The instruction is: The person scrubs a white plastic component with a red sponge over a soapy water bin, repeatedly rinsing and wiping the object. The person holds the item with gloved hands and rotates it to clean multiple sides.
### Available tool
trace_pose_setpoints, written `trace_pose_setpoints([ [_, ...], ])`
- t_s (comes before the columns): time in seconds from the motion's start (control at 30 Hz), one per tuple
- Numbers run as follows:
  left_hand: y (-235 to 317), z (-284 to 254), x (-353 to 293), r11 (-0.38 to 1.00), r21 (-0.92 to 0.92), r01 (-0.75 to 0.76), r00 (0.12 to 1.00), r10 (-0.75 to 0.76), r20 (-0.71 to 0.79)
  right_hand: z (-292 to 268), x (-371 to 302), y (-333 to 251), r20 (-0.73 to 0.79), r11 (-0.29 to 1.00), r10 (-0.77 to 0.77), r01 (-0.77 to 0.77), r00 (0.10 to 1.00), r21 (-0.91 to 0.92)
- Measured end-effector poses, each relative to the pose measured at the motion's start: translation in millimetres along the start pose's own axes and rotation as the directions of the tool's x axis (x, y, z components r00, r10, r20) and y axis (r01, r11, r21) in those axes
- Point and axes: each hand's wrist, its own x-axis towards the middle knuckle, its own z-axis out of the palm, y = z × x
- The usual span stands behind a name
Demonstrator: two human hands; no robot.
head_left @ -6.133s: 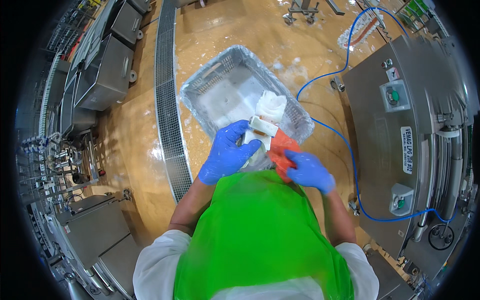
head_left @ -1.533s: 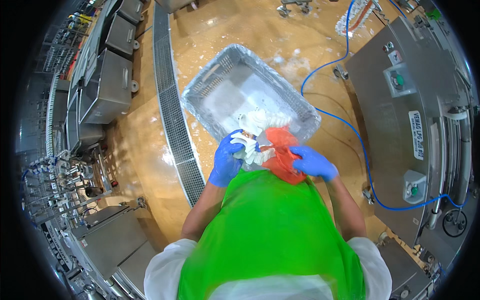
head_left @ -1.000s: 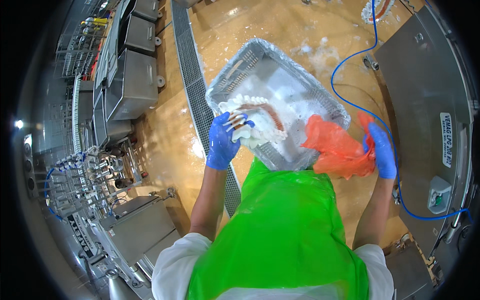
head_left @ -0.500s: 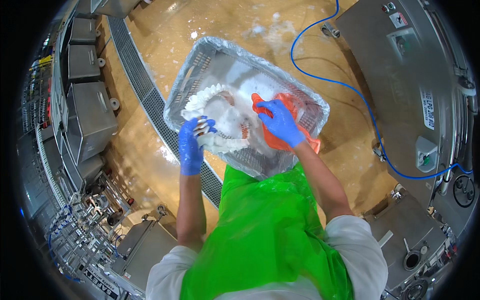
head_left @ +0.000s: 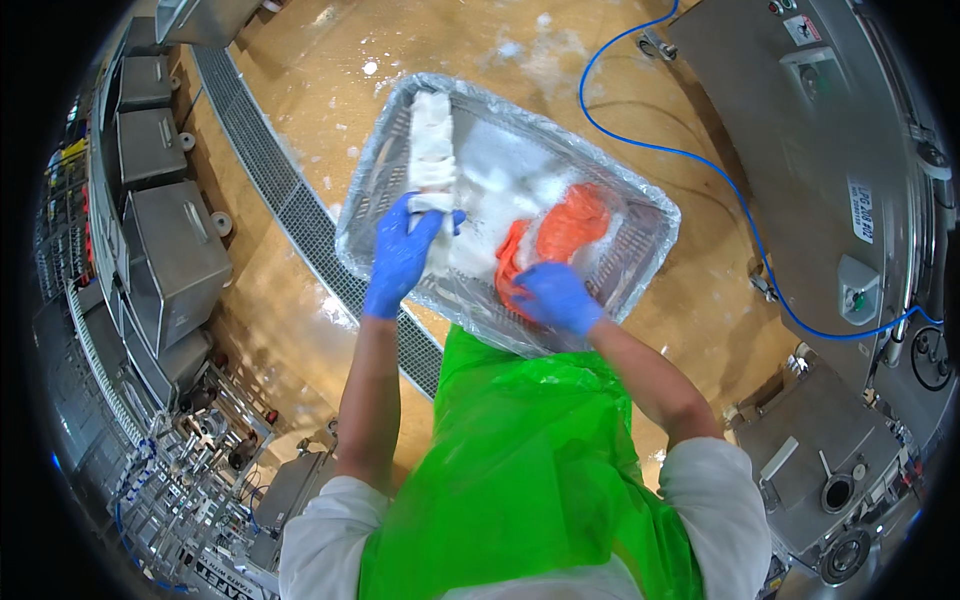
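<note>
A white segmented belt lies stretched along the left side of a plastic-lined basket, its upper end against the far rim. My left hand, in a blue glove, is closed around the belt, with fingertips showing at its right edge. In the basket's middle and right, a wet orange cloth lies bunched in suds. My right hand, also blue-gloved and slightly blurred, grips the near end of that cloth. White foam covers much of the basket's bottom.
A floor drain grate runs past the basket's left side. Steel wheeled bins stand farther left. On the right are a large steel machine and a blue hose across the wet floor. My green apron touches the basket's near side.
The belt has gone from a curled loop to a straight strip along the basket's left side. My right hand has moved nearer me, and the orange cloth has shifted and spread.
</note>
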Motion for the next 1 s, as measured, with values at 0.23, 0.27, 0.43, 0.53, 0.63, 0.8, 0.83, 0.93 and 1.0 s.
trace_pose_setpoints([
  [0.23, -195.8, 26.5, 57.6, 0.879, 0.475, -0.053, 0.993, 0.098, -0.07, 133.3, 25.0, 58.3, 0.319, 0.926, 0.352, -0.278, 0.88, -0.254],
  [0.27, -208.0, 30.9, 57.6, 0.852, 0.519, -0.068, 0.986, 0.135, -0.093, 134.7, 20.1, 72.9, 0.327, 0.87, 0.474, -0.378, 0.818, -0.316],
  [0.43, -288.0, 21.2, 81.1, 0.737, 0.602, 0.307, 0.909, -0.04, -0.415, 92.0, -7.9, 142.5, -0.138, 0.66, 0.729, -0.742, 0.671, -0.119],
  [0.53, -284.7, 23.4, 109.5, 0.721, 0.443, 0.533, 0.756, -0.17, -0.632, 63.5, 13.7, 141.3, -0.118, 0.67, 0.713, -0.721, 0.691, -0.175],
  [0.63, -348.9, 20.5, 121.8, 0.598, 0.648, 0.471, 0.827, -0.046, -0.56, 48.8, 41.2, 103.1, -0.087, 0.56, 0.81, -0.809, 0.58, -0.179],
  [0.8, -331.8, 80.4, 121.4, 0.012, 0.999, 0.045, 0.986, -0.164, -0.042, 146.8, -3.3, 105.3, -0.025, 0.589, 0.747, -0.678, 0.664, -0.44],
  [0.83, -330.0, 81.6, 113.2, -0.139, 0.973, -0.185, 0.94, -0.314, 0.134, 149.4, -5.3, 104.7, 0.235, 0.605, 0.796, -0.72, 0.558, -0.341],
  [0.93, -311.7, 95.4, 100.0, 0.793, -0.522, 0.316, 0.926, -0.378, -0.015, 140.9, -16.8, 96.9, 0.358, 0.668, 0.72, -0.733, 0.594, -0.127],
  [1.0, -265.1, 92.8, 83.3, 0.66, -0.66, 0.359, 0.927, -0.337, 0.166, 117.0, -20.7, 101.3, 0.222, 0.716, 0.677, -0.698, 0.702, 0.021],
])
